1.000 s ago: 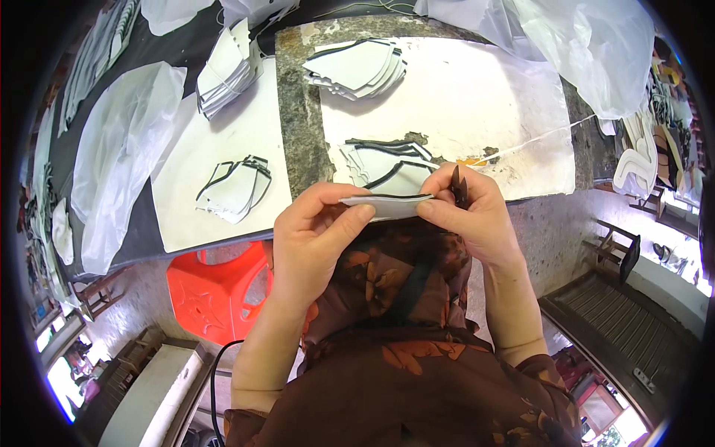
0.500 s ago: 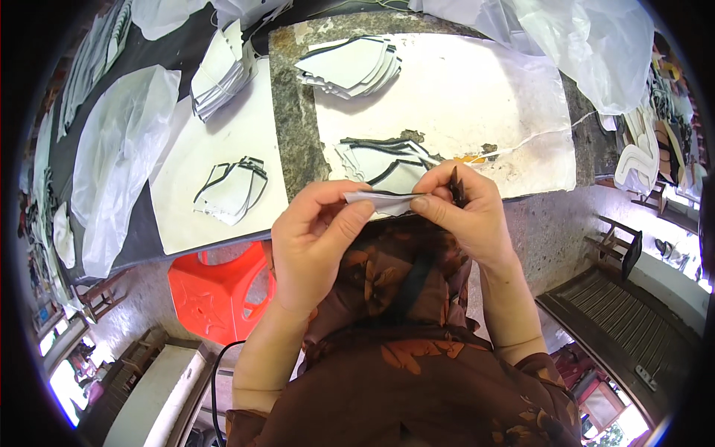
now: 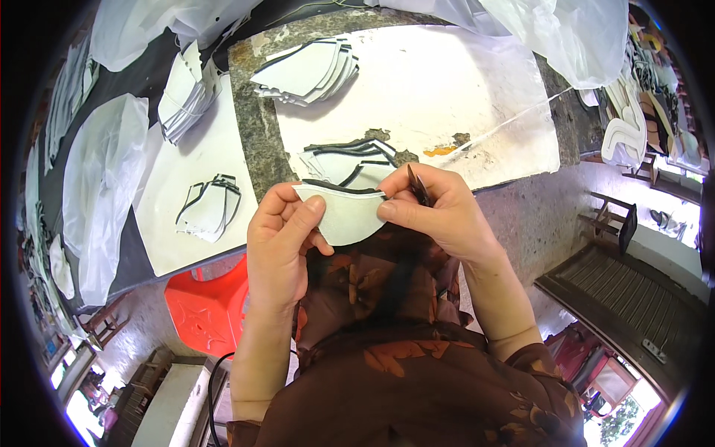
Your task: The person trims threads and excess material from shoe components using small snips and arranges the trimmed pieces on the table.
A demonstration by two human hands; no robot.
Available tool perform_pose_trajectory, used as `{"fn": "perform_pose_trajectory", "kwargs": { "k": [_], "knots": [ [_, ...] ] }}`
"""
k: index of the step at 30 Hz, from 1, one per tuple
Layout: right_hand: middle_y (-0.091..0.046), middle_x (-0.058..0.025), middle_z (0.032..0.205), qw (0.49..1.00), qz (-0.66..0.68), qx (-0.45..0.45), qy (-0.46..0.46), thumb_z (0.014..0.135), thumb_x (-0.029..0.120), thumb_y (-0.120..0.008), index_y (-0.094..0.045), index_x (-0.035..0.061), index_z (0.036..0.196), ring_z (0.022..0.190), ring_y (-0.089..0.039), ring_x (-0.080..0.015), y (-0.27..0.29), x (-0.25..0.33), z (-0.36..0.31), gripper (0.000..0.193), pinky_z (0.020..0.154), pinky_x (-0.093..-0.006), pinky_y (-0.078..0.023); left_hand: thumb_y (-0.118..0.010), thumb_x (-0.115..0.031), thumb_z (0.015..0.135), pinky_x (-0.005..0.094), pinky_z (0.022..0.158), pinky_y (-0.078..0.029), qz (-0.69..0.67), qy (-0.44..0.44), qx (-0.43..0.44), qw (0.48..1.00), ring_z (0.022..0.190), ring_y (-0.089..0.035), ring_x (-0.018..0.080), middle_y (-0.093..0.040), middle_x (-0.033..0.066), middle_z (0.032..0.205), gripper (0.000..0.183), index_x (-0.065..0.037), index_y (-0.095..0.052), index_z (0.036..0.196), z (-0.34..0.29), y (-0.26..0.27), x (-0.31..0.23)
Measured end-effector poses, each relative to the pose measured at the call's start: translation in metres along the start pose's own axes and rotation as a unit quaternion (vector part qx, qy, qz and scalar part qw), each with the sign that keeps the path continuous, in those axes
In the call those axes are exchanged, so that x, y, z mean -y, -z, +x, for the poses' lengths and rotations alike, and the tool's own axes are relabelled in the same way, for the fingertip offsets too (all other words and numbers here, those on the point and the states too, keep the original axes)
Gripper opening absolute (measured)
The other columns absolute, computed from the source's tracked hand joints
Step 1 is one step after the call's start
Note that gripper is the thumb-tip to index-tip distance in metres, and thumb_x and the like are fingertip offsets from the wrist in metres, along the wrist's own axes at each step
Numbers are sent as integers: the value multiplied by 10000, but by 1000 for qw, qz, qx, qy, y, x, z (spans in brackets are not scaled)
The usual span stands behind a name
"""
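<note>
Between my hands hangs a pale fabric piece [image 3: 347,217] with a curved lower edge and a black strip along its top, its flat face toward me. My left hand [image 3: 277,232] pinches its left end between thumb and fingers. At the other end my right hand [image 3: 439,212] grips the top corner, and a small dark pointed tool [image 3: 418,186], perhaps thread snips, is tucked in its fingers. Just beyond lie several black-edged pieces [image 3: 328,162] spread on the table. A smaller pile of similar pieces [image 3: 208,208] rests to the left.
A neat stack of pieces [image 3: 309,71] stands farther back, beside a tied bundle [image 3: 182,97]. Clear plastic bags [image 3: 104,186] lie at the left and far right. A white cord [image 3: 514,123] crosses the white board [image 3: 417,82]. Below the table edge is a red stool [image 3: 205,309].
The fabric piece has turned from nearly edge-on to face me, hanging downward. Both hands have shifted slightly left in view, still pinching its ends, and the head view has moved a little.
</note>
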State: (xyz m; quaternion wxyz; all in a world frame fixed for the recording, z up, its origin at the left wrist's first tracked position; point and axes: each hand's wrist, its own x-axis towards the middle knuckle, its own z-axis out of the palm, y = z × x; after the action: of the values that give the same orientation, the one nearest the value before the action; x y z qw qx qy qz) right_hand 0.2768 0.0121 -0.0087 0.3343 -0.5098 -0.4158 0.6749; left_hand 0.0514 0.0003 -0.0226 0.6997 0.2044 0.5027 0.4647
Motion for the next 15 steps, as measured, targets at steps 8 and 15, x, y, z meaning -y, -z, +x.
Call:
{"fn": "perform_pose_trajectory", "kwargs": {
  "k": [8, 15],
  "knots": [
    [-485, 89, 740, 1000, 7, 11, -12, 907, 112, -790, -717, 4, 1035, 697, -424, -23, 5, 2, -1, 183, 643, -213, -369, -676, -76, 1009, 230, 566, -579, -58, 19, -3, 998, 740, -685, 104, -704, 44, 906, 133, -38, -614, 1121, -4, -11, 1],
    [-525, 70, 761, 994, -87, 24, 63, 905, 79, -759, -761, 40, 1128, 701, -459, -16, 26, 32, -3, 227, 642, -195, -378, -735, -89, 979, 207, 660, -521, 168, 78, 95, 978, 758, -656, 55, -726, 17, 860, 146, 13, -723, 1083, -9, -9, -17]
  ]
}}
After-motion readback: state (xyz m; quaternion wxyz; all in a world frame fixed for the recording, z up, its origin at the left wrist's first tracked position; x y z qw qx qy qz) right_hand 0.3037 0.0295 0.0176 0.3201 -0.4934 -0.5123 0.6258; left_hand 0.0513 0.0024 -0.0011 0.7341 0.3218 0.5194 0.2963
